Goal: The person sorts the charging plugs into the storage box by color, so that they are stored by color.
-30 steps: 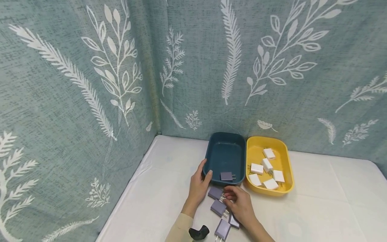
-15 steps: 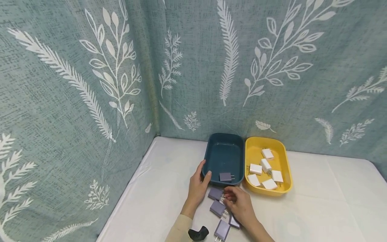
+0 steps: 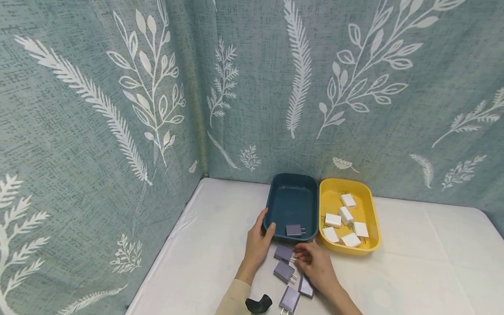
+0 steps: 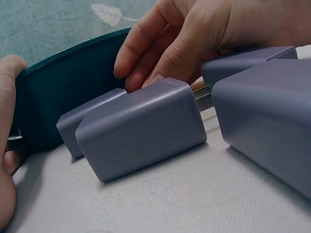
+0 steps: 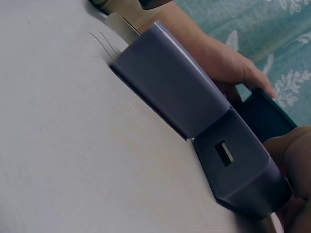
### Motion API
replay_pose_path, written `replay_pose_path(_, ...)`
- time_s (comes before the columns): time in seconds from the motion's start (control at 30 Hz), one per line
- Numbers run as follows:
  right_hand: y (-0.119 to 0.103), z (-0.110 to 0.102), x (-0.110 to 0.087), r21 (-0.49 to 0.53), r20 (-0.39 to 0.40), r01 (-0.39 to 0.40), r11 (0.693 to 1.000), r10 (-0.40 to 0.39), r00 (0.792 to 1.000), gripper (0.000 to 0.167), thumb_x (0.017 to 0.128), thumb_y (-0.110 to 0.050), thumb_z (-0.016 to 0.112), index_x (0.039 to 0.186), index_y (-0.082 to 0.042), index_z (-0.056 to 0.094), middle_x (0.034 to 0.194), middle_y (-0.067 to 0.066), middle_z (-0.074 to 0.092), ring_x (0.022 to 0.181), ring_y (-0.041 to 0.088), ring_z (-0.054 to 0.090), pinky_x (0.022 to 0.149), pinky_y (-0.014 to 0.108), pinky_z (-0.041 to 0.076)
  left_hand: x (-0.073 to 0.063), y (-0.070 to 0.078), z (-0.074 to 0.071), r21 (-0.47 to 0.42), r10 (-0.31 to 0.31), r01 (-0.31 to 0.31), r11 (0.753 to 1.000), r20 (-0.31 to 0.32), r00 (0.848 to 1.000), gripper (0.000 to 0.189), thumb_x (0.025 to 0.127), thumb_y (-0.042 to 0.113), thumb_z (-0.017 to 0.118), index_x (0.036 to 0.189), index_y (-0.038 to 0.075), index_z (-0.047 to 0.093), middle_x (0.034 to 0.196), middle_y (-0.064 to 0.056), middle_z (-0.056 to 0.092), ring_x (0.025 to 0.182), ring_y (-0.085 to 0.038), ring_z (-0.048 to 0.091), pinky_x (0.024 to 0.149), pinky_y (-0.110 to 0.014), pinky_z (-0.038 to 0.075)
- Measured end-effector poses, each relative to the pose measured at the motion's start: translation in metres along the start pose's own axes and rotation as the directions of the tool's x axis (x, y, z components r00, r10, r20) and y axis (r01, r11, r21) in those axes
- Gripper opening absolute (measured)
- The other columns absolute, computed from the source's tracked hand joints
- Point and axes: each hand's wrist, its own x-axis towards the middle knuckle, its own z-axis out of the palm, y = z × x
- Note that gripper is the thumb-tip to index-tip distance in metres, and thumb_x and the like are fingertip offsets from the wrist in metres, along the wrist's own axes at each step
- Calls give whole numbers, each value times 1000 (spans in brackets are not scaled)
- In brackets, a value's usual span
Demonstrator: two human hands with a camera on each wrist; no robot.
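My left hand [image 3: 257, 243] grips the near-left corner of the dark blue tray [image 3: 293, 199], thumb over its rim. My right hand [image 3: 315, 264] has its thumb and fingers curled at the metal prongs of a purple plug-in charger [image 3: 282, 252], which lies just in front of the tray. Nearer on the cloth are more purple chargers: one with prongs to the right [image 3: 283, 272], one with prongs toward me [image 3: 290, 299], and a charger beside the right wrist [image 3: 306, 287]. Inside the blue tray lies a purple charger [image 3: 293, 230]. A USB port [image 5: 225, 153] shows on one charger in the right wrist view.
Against the blue tray's right side stands a yellow tray [image 3: 368, 210] with several white chargers [image 3: 350, 240]. A patterned green-blue curtain [image 3: 252, 87] hangs behind and at the left. A black device [image 3: 258, 303] sits on the left forearm. White cloth [image 3: 425, 262] covers the table.
My right hand has shifted slightly to the right, and the purple charger at its fingertips has moved right with it. The left hand stays on the blue tray.
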Motion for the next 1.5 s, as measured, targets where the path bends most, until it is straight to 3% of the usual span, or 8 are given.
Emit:
replay_pose_path(0.33,-1,2,-3,29,-33,59,998,-58,998,43,65,19,75,103,-1,69,93,5,69,79,16,71,72,18,58,-1,-1,1,15,-5,5,1000,-1,1000,54,98,35,56,148,20,41,150,-5,47,139,-21,45,113,-45,39)
replay_pose_path(0.57,1,4,-2,-28,-39,70,997,-71,997,43,65,18,76,101,-3,69,89,0,68,75,7,67,68,16,57,-2,-3,1,10,-11,11,1000,-4,1000,54,97,35,56,148,23,42,150,-5,46,140,-20,43,114,-44,38)
replay_pose_path(0.8,-1,2,-2,-45,-35,97,994,-98,995,43,63,17,78,100,-3,69,88,0,67,74,8,66,66,16,57,-1,-2,2,-5,-7,7,1000,-2,1000,54,98,36,56,148,22,41,150,-5,46,139,-20,44,114,-43,38)
replay_pose_path(1.3,-3,-14,-1,-146,57,70,987,-62,996,39,65,16,76,98,-4,70,87,-1,66,74,4,63,65,14,55,-1,-1,1,11,-1,1,1000,14,1000,54,99,37,53,149,23,39,152,-6,44,140,-23,43,115,-43,37)
replay_pose_path(1.5,-2,-15,-1,-251,25,94,963,-91,996,44,62,4,84,102,-9,71,98,-2,70,89,11,67,80,28,58,0,0,0,-5,-2,2,1000,14,1000,55,98,36,54,149,22,39,152,-6,44,141,-22,42,115,-43,37)
